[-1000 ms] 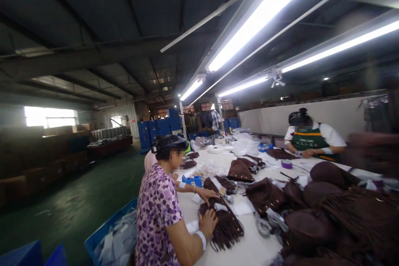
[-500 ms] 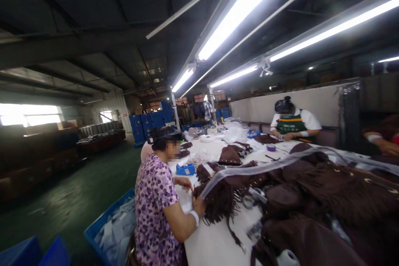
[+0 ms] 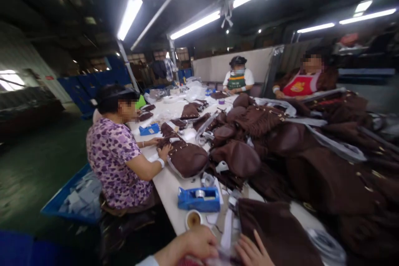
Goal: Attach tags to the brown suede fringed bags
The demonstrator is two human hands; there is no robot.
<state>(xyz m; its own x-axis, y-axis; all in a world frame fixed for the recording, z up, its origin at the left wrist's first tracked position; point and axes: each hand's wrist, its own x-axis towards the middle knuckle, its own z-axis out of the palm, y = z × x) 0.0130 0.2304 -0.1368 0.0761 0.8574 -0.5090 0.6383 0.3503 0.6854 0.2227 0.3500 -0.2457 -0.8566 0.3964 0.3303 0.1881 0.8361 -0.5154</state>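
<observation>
At the bottom centre, my left hand (image 3: 199, 243) is closed, fingers curled down over whitish material at the lower edge; what it grips is hard to make out. My right hand (image 3: 252, 251) lies just to the right with its fingers spread, touching the lower edge of a dark brown leather piece (image 3: 277, 226). A pale strip (image 3: 227, 228) lies between the two hands. Beyond my left hand are a round container with brown contents (image 3: 193, 219) and a blue tape dispenser (image 3: 199, 199) on the white table (image 3: 166, 181).
Brown fringed bags (image 3: 237, 156) are heaped across the right side. A person in a purple patterned shirt (image 3: 116, 162) sits at the left, handling a brown bag (image 3: 188, 159). Two more people sit across the table. A blue bin (image 3: 56, 205) stands at the lower left.
The view has swung right and down. My hands, the tape dispenser and the round container have come into view. The person at the left now has hands on a rounded brown bag.
</observation>
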